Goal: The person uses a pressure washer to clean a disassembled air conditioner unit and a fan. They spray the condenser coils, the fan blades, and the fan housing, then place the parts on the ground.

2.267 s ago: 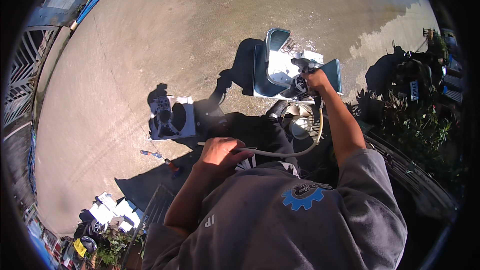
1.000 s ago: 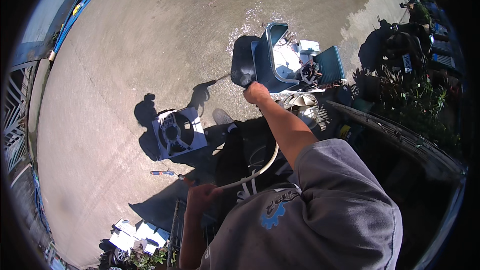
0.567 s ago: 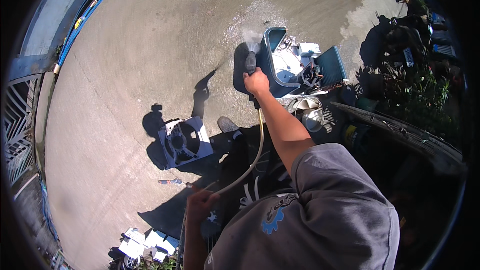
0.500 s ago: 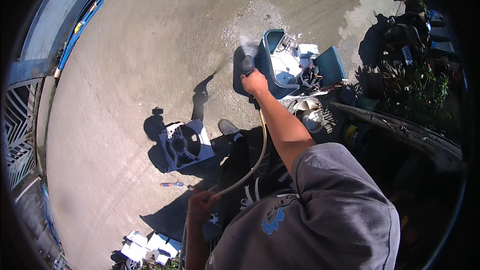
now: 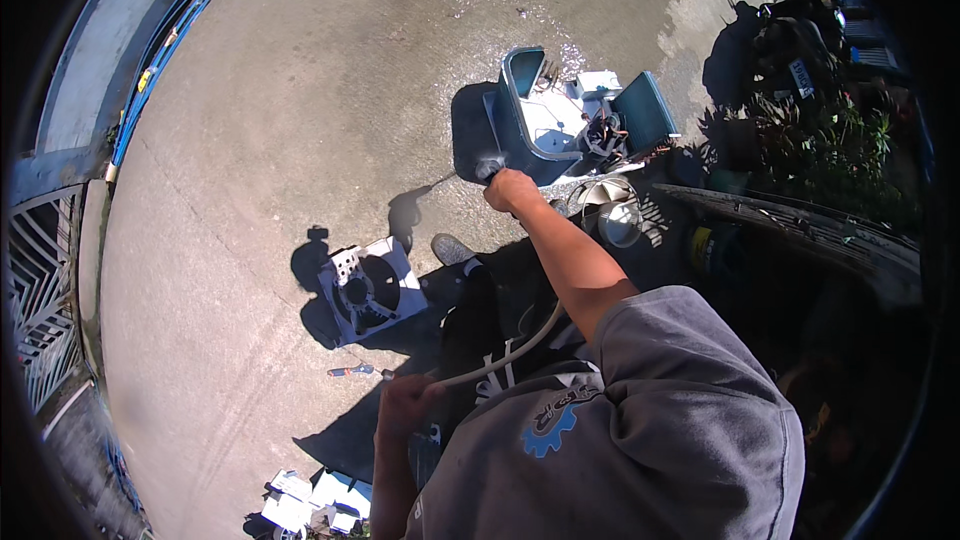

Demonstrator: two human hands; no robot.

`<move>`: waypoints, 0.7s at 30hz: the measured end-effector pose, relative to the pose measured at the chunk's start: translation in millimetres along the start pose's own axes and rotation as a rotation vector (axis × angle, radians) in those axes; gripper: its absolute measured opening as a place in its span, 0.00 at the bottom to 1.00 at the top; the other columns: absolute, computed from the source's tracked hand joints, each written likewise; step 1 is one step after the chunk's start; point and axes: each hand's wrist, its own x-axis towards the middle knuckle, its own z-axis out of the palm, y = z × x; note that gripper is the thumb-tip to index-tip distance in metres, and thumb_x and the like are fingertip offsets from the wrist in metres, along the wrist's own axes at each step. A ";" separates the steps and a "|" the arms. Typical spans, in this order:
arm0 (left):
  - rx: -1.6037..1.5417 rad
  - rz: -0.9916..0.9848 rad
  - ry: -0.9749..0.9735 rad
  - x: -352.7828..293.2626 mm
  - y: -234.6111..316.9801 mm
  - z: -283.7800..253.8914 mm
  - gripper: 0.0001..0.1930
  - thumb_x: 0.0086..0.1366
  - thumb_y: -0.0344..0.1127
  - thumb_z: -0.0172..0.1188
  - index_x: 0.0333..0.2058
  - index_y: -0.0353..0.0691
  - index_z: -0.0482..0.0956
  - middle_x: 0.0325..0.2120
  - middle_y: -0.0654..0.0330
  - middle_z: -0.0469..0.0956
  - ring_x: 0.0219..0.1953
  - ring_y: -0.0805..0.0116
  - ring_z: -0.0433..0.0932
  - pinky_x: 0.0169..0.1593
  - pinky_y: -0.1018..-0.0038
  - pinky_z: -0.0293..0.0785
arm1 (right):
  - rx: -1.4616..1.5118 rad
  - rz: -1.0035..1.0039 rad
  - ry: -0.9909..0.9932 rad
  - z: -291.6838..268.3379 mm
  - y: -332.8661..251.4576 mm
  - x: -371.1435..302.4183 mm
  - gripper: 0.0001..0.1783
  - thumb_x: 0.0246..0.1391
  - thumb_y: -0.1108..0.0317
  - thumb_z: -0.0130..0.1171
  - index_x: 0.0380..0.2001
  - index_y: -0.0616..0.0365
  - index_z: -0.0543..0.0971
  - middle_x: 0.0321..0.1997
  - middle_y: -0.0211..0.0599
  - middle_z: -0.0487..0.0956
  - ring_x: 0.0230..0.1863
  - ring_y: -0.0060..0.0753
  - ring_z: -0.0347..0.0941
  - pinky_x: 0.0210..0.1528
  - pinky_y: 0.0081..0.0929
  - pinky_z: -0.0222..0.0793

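Note:
My right hand (image 5: 512, 192) is wrapped round a dark spray gun (image 5: 490, 169), its head close to the near left side of an opened air-conditioner unit (image 5: 512, 120). The unit has a blue-green casing, a white base and bare pipes and wiring; a finned coil (image 5: 645, 112) stands at its right end. From below my right hand, a pale hose (image 5: 510, 352) curves back to my left hand (image 5: 408, 405), which is closed round it near my waist. A fan housing panel (image 5: 372, 290) with a dark round opening lies left of my foot.
A fan wheel (image 5: 603, 192) and a round pale container (image 5: 620, 224) stand just right of my right forearm. A hand tool (image 5: 350, 371) lies on the concrete beside my left hand. White pieces (image 5: 325, 500) sit lower left. Plants (image 5: 845, 140) line the right, a metal gate (image 5: 42, 290) the left.
My right hand has drawn the spray gun back toward me, beside the unit's near corner. The wide spray seen earlier has shrunk to a small mist. The hose now bends closer to my body.

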 end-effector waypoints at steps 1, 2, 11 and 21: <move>-0.017 -0.004 -0.010 3.1 -0.4 0.1 0.16 0.65 0.46 0.75 0.36 0.35 0.91 0.27 0.55 0.87 0.31 0.66 0.87 0.38 0.68 0.81 | 0.028 -0.003 0.014 -3.6 1.5 -1.6 0.26 0.63 0.59 0.58 0.57 0.67 0.84 0.64 0.57 0.83 0.67 0.53 0.80 0.68 0.42 0.76; 0.006 0.021 -0.004 6.5 -0.5 0.4 0.16 0.65 0.45 0.75 0.36 0.35 0.90 0.27 0.55 0.87 0.31 0.67 0.87 0.38 0.68 0.81 | 0.057 0.005 0.021 -10.0 2.5 -1.0 0.26 0.63 0.59 0.57 0.56 0.67 0.85 0.63 0.57 0.83 0.66 0.53 0.80 0.68 0.43 0.76; 0.007 0.148 -0.087 29.3 35.3 8.2 0.12 0.66 0.39 0.71 0.35 0.33 0.86 0.24 0.59 0.83 0.28 0.72 0.82 0.36 0.70 0.78 | 0.402 -0.132 0.193 -108.8 70.2 12.2 0.28 0.58 0.49 0.69 0.39 0.70 0.88 0.38 0.55 0.88 0.37 0.48 0.88 0.43 0.42 0.83; 0.153 0.334 -0.281 78.6 111.3 57.6 0.15 0.67 0.41 0.74 0.35 0.33 0.85 0.22 0.56 0.81 0.26 0.69 0.81 0.32 0.70 0.75 | 0.781 -0.100 0.247 -135.9 191.2 -18.3 0.24 0.63 0.54 0.68 0.33 0.71 0.86 0.26 0.45 0.84 0.22 0.39 0.81 0.24 0.41 0.76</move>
